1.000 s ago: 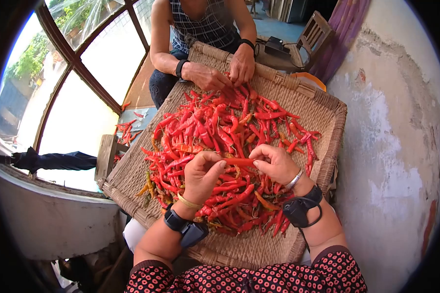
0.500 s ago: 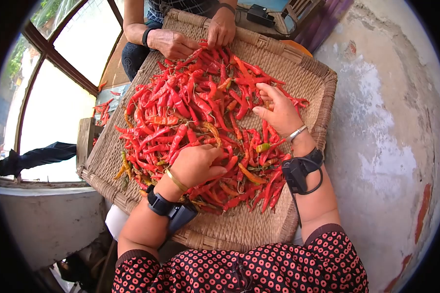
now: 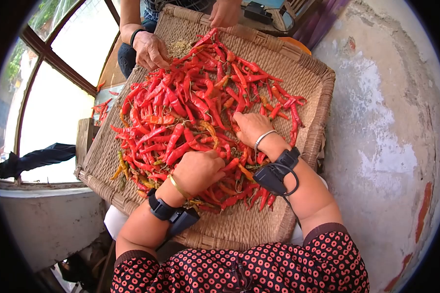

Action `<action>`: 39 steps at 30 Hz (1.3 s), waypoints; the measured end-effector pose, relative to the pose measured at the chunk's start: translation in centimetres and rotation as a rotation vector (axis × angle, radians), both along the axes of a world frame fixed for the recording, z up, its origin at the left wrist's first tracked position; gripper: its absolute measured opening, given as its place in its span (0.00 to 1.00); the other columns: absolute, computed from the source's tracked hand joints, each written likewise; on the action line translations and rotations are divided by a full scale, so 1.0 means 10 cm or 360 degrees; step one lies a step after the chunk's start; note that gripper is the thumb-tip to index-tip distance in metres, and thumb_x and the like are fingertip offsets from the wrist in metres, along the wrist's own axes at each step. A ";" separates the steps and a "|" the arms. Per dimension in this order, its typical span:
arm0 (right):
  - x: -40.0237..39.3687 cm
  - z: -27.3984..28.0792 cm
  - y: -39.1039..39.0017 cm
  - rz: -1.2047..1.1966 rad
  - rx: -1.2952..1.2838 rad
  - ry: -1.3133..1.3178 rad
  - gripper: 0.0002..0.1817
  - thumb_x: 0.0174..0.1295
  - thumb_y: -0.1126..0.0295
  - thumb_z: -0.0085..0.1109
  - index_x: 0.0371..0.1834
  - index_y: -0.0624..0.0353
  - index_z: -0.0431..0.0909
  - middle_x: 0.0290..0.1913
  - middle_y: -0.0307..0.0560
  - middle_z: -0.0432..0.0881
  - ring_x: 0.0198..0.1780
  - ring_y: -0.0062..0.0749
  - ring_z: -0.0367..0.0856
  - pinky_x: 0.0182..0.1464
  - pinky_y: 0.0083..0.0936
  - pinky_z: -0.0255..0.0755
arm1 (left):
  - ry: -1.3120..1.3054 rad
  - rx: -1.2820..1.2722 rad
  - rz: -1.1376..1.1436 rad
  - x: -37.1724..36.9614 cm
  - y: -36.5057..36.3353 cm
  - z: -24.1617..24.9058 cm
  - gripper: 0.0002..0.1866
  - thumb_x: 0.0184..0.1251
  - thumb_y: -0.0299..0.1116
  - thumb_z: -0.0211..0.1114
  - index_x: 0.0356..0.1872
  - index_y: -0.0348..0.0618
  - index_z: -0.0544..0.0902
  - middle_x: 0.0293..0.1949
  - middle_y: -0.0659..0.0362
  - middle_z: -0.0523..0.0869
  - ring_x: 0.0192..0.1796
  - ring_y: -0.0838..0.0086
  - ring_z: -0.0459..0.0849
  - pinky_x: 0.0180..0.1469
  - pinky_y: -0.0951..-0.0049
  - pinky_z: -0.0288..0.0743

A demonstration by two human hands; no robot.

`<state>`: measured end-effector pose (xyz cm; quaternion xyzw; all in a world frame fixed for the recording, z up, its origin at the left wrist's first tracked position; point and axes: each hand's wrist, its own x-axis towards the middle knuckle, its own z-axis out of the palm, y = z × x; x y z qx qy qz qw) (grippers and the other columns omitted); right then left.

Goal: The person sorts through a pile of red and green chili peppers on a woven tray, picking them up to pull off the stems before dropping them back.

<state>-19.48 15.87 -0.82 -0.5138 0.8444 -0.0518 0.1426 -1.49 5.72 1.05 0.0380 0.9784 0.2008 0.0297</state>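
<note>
A heap of red chili peppers (image 3: 181, 105), some orange or greenish, covers much of a woven tray (image 3: 239, 229). My left hand (image 3: 199, 171) is curled closed over the near part of the heap, and a red chili pepper (image 3: 231, 164) sticks out beside its thumb and fingers. Bent over the right-hand middle of the heap is my right hand (image 3: 254, 129). Its fingers are drawn together among the peppers, and their tips are partly hidden, so what they hold cannot be made out.
Across the tray, another person's hand (image 3: 151, 51) touches the heap's far left edge; their other hand (image 3: 225, 13) is above the far rim. A pale seed pile (image 3: 179, 48) lies by it. A plastered wall (image 3: 371, 127) stands at right, a window (image 3: 58, 102) at left.
My right hand has moved left and nearer, its spread fingers now closed among the peppers. My left hand has barely moved. The other person's hands have drawn apart.
</note>
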 end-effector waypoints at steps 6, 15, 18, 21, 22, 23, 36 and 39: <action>0.07 0.12 -0.03 -0.0109 0.0063 0.0005 0.09 0.49 0.70 0.57 0.34 0.59 0.74 0.31 0.55 0.81 0.38 0.48 0.80 0.42 0.40 0.73 | 0.0251 0.0179 -0.0114 -0.04 0.05 0.02 0.09 0.51 0.39 0.64 0.31 0.48 0.80 0.24 0.60 0.75 0.27 0.65 0.79 0.27 0.65 0.72; -0.09 0.50 0.15 -0.0276 -0.0423 -0.0108 0.08 0.51 0.68 0.51 0.30 0.59 0.77 0.31 0.54 0.80 0.35 0.50 0.79 0.39 0.41 0.71 | 0.0735 0.0336 0.0111 -0.09 -0.05 0.15 0.16 0.45 0.29 0.69 0.39 0.42 0.78 0.38 0.55 0.78 0.37 0.62 0.78 0.38 0.68 0.75; -0.08 0.69 0.29 -0.0078 -0.0702 -0.0300 0.08 0.52 0.69 0.52 0.30 0.60 0.77 0.29 0.51 0.80 0.32 0.47 0.79 0.37 0.37 0.72 | 0.0926 0.0503 0.0374 -0.09 -0.06 0.17 0.22 0.46 0.26 0.68 0.46 0.41 0.75 0.44 0.51 0.77 0.43 0.58 0.80 0.39 0.67 0.77; 0.00 0.77 0.35 0.0256 -0.0776 -0.0787 0.09 0.51 0.69 0.55 0.33 0.61 0.77 0.28 0.49 0.80 0.30 0.39 0.79 0.34 0.29 0.71 | 0.0869 0.0650 0.0520 -0.07 -0.05 0.18 0.24 0.47 0.27 0.68 0.48 0.41 0.74 0.47 0.50 0.75 0.41 0.58 0.80 0.37 0.67 0.77; 0.02 0.83 0.35 0.0290 -0.0647 -0.0987 0.10 0.51 0.71 0.57 0.36 0.62 0.78 0.27 0.45 0.79 0.28 0.27 0.78 0.34 0.23 0.70 | 0.0887 0.0668 0.0571 -0.07 -0.02 0.21 0.19 0.48 0.28 0.67 0.44 0.41 0.76 0.40 0.51 0.78 0.36 0.60 0.82 0.33 0.68 0.77; 0.03 0.82 0.34 0.0289 -0.0647 -0.0990 0.10 0.51 0.71 0.57 0.36 0.62 0.78 0.27 0.45 0.79 0.28 0.27 0.78 0.34 0.23 0.70 | 0.0884 0.0667 0.0572 -0.07 -0.05 0.17 0.19 0.48 0.28 0.67 0.44 0.41 0.76 0.40 0.51 0.78 0.36 0.60 0.82 0.33 0.68 0.77; -0.14 0.52 0.13 -0.0481 -0.1378 -0.1004 0.18 0.53 0.73 0.60 0.49 0.62 0.73 0.35 0.41 0.79 0.34 0.29 0.77 0.41 0.26 0.73 | 0.0664 0.0499 0.0548 -0.06 -0.13 0.03 0.07 0.52 0.28 0.65 0.33 0.41 0.79 0.25 0.54 0.81 0.27 0.62 0.81 0.28 0.68 0.74; -0.21 0.33 0.07 -0.0252 -0.1346 -0.0117 0.19 0.49 0.66 0.63 0.45 0.61 0.75 0.38 0.49 0.80 0.40 0.45 0.78 0.45 0.36 0.72 | 0.0444 0.0438 0.0436 -0.04 -0.10 0.02 0.07 0.53 0.30 0.64 0.33 0.41 0.80 0.27 0.54 0.81 0.28 0.61 0.81 0.30 0.67 0.74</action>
